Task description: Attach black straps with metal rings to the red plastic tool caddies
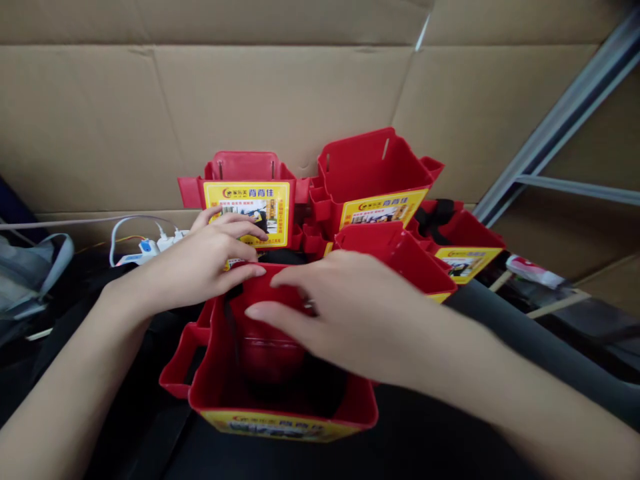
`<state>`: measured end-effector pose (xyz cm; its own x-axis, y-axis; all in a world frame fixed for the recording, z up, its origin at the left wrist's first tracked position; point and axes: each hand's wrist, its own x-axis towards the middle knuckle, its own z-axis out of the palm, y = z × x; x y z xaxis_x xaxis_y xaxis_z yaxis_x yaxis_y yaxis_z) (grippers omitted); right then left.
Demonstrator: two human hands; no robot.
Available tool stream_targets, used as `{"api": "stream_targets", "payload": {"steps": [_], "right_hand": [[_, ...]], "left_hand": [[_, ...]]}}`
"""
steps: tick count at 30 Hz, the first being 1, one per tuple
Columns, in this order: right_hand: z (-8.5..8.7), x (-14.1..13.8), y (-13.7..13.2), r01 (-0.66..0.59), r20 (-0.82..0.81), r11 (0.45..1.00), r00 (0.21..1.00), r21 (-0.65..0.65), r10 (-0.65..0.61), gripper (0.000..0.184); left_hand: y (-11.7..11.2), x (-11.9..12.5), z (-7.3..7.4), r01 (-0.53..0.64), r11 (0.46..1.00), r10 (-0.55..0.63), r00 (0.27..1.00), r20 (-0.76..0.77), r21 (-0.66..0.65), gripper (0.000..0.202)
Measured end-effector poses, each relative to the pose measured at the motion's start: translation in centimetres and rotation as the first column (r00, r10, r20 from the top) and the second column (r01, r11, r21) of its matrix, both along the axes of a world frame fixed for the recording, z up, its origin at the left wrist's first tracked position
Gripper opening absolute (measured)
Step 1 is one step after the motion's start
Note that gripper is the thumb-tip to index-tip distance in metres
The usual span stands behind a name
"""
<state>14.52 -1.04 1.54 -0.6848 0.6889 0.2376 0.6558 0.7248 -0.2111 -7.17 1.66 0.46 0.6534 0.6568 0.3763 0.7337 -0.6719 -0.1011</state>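
Between the forearms: a glossy red plastic open-topped box [213,387] is sitting on a black area I cannot identify; its thin walls are bowing gently, and a red side loop [175,363] is jutting out below the left wrist.
Box front: a flat, yellow printed label [280,427] is facing the wearer, below both hands.
Box interior: soft-looking black material [325,383] is lying beneath the right palm, its outline blurring into shadow.
Right hand [335,307]: it is hovering over the box's right side, thumb and forefinger standing apart; the other fingers are hiding, so I cannot tell whether they are gripping anything.
Left hand [225,247]: it is spreading half open, apparently empty, its thumb by the back rim; whether it is touching is unclear.
Back wall: both hands are, I judge, adjusting this part; the next move would be calling for a light pinch and a steadying hold, since the plastic looks flexible.
Beyond the right hand: three similar red boxes [390,247] [355,167] [475,230] are clustering, the outermost carrying a black strap [437,217].
Beyond the left fingers: another red box [245,167] is standing upright; white plugs [165,240] are sitting beyond the left wrist.
Behind everything: matte brown creased cardboard [280,100] is forming a wall.
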Motion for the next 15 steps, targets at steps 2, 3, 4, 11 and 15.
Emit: {"api": "stream_targets", "payload": {"steps": [2,3,4,11,15], "right_hand": [[-1.4,-2.6,-0.2,0.0,0.035,1.0,0.999,-0.004,0.0,0.036],[-1.9,-3.7,-0.3,-0.003,0.056,1.0,0.998,-0.002,0.004,0.038],[-2.3,-4.7,-0.3,-0.007,0.079,1.0,0.997,0.002,0.006,0.04],[-2.8,-6.2,-0.2,-0.012,0.129,0.996,0.991,-0.087,0.023,0.033],[-3.6,-6.3,0.7,0.006,0.087,0.977,0.996,-0.214,0.013,0.03]], "left_hand": [[0.0,0.0,0.0,0.008,1.0,-0.008,1.0,0.012,-0.018,0.026],[0.0,0.0,0.0,0.012,1.0,-0.012,1.0,0.017,-0.026,0.026],[0.0,0.0,0.0,0.017,0.999,-0.017,1.0,0.021,-0.032,0.026],[0.2,0.0,0.0,0.054,0.995,-0.051,0.998,0.044,-0.081,0.025],[0.1,0.1,0.1,0.072,0.993,-0.066,0.995,0.074,-0.091,0.022]]}}
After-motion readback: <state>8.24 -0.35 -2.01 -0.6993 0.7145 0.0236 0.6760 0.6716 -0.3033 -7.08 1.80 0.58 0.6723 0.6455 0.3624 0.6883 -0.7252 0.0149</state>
